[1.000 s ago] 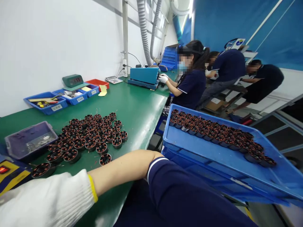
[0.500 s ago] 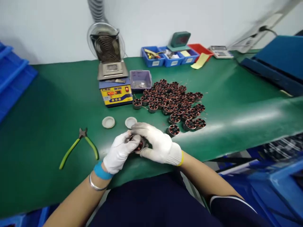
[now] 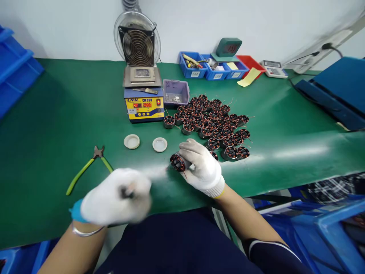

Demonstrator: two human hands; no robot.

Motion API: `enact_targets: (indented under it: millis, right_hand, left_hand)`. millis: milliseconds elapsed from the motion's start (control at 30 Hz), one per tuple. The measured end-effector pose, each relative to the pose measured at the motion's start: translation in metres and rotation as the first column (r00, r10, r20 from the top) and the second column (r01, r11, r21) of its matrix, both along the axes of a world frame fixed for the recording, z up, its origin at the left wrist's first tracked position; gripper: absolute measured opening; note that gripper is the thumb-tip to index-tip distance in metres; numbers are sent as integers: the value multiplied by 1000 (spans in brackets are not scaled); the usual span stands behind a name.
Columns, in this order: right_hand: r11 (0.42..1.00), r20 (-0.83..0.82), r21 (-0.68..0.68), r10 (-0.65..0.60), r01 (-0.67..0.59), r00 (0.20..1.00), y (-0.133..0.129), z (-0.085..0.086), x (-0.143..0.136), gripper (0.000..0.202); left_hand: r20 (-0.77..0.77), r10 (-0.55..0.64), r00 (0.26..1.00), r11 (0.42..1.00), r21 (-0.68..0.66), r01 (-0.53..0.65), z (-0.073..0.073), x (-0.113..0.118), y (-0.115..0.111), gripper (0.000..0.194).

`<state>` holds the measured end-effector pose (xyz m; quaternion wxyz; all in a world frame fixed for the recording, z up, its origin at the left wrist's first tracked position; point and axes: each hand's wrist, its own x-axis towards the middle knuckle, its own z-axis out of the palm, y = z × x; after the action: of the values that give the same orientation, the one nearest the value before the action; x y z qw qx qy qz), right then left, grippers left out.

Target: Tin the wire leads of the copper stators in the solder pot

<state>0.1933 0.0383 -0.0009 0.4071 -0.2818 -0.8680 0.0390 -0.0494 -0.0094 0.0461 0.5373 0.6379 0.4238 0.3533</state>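
Observation:
My right hand (image 3: 201,165), in a white glove, grips a dark cylindrical motor stator (image 3: 178,163) tilted so that its end with copper windings faces left; a thin wire sticks out below. My left hand (image 3: 119,196), also gloved, is smeared by motion over the near left of the table. A dark patch shows at its fingers, too blurred to name. Just beyond it lie green-handled cutting pliers (image 3: 98,152), jaws apart, one handle partly behind the glove. Past my hands, two small round whitish dishes (image 3: 131,141) rest on the green mat.
Many similar stators (image 3: 212,125) stand grouped right of centre. Behind the dishes is a yellow-and-blue solder pot (image 3: 145,108) with a fan (image 3: 138,47) above it. Beside it sits a purple bin (image 3: 176,85); blue trays (image 3: 188,72) and a calculator (image 3: 274,69) line the wall.
My left hand has let go of the stator and moved left and toward me, near the pliers. My right hand has shifted slightly right, keeping the stator. The view has shifted a little.

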Motion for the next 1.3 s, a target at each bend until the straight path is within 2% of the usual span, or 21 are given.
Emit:
enact_targets:
  millis: [33, 100, 133, 167, 233, 300, 333, 367, 433, 500, 567, 633, 767, 833, 900, 967, 1133, 1300]
  right_hand:
    - [1000, -14, 7, -12, 12, 1000, 1, 0, 0, 48]
    - [1000, -14, 26, -6, 7, 1000, 3, 1, -1, 47]
    - [999, -1, 32, 4, -4, 1000, 4, 1, -2, 45]
    - [999, 20, 33, 16, -17, 1000, 5, 2, -4, 43]
    - [999, 55, 28, 38, -40, 998, 5, 3, -9, 38]
    - [998, 66, 30, 47, -49, 997, 4, 5, -12, 36]
    - [998, 63, 33, 52, -54, 997, 3, 6, -13, 36]
    - [998, 58, 31, 56, -58, 997, 1, 6, -13, 36]
    - [998, 50, 16, 54, -55, 997, -1, 6, -14, 37]
    - [999, 49, 1, 42, -42, 998, -2, 3, -15, 39]
    - [1000, 44, 6, 10, -11, 999, 0, 0, -15, 42]
    - [1000, 41, 5, -26, 26, 999, 3, -1, -15, 42]
    - [992, 7, -30, -125, 125, 992, 8, 3, -12, 33]
    - [987, -7, -38, -157, 156, 988, 9, 5, -12, 28]
    - [989, 5, -30, -141, 142, 990, 8, 5, -14, 26]
    - [994, 17, -13, -112, 112, 994, 7, 4, -18, 28]
    - [997, 9, -1, -80, 80, 997, 6, 0, -26, 33]
    - [993, 53, -64, -91, 94, 994, 7, 1, -25, 30]
  left_hand:
    - [80, 28, 996, 999, 30, -30, 3, -6, -2, 39]
    - [174, 226, 958, 967, 79, -242, 5, -10, 0, 26]
    - [157, 339, 928, 930, 91, -355, 5, -7, 4, 18]
    - [112, 408, 906, 902, 108, -419, 4, -1, 9, 20]
    - [-23, 405, 914, 908, 127, -399, 0, 14, 19, 24]
    - [-144, 320, 937, 946, 110, -306, -4, 23, 25, 19]
    - [-167, 265, 950, 963, 83, -254, -5, 23, 27, 26]
    - [-168, 226, 959, 974, 51, -221, -5, 21, 27, 33]
    - [-133, 236, 963, 971, 0, -238, -4, 13, 26, 38]
    - [-87, 292, 952, 955, -26, -295, -4, 7, 25, 34]
    - [-77, 300, 951, 951, -48, -304, -5, 10, 25, 25]
    - [-91, 239, 967, 963, -108, -248, -7, 18, 24, 24]
    - [-62, 125, 990, 964, -228, -136, -9, 24, 22, 36]
    - [-30, 176, 984, 955, -238, -178, -9, 23, 23, 33]
    - [-12, 281, 960, 930, -244, -275, -10, 24, 25, 27]
    - [-6, 335, 942, 903, -284, -323, -12, 27, 27, 26]
    - [36, 281, 959, 914, -315, -256, -17, 22, 27, 30]
    - [10, 350, 937, 905, -262, -336, -18, 14, 27, 27]
